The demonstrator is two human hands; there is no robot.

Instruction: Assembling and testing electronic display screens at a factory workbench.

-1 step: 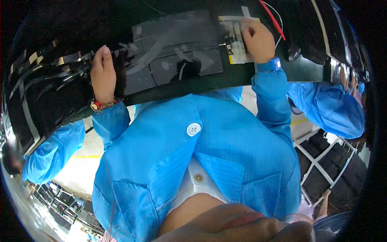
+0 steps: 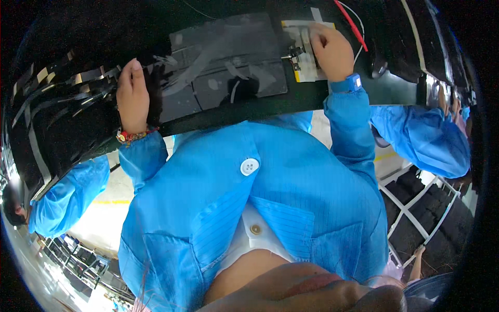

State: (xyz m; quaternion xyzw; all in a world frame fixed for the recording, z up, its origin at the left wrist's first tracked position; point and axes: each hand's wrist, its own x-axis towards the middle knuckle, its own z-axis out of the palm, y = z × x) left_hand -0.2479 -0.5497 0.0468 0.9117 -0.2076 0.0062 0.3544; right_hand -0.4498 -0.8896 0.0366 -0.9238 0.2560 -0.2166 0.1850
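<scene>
My left hand (image 2: 133, 99) rests at the left end of a dark glossy rectangular sheet (image 2: 218, 62) on the black table. Its fingers are stretched out, pointing away from me, with the thumb alongside. Over a pale flat pad with yellow edges (image 2: 307, 76), right of the sheet, my right hand (image 2: 333, 54) is bent with its fingers curled downward. The fingertips are hidden, so what they pinch, if anything, cannot be seen. A small dark metal fitting (image 2: 295, 55) sits on the pad's left side, beside that hand.
Beyond my right hand lie a red pen-like stick (image 2: 354, 26) and a thin white cable (image 2: 363, 32). A small dark rounded object (image 2: 380, 69) is farther right. Shiny strips (image 2: 78, 78) are at left. Blue sleeves of co-workers (image 2: 75, 195) flank me; a white-framed rack (image 2: 410, 213) stands behind right.
</scene>
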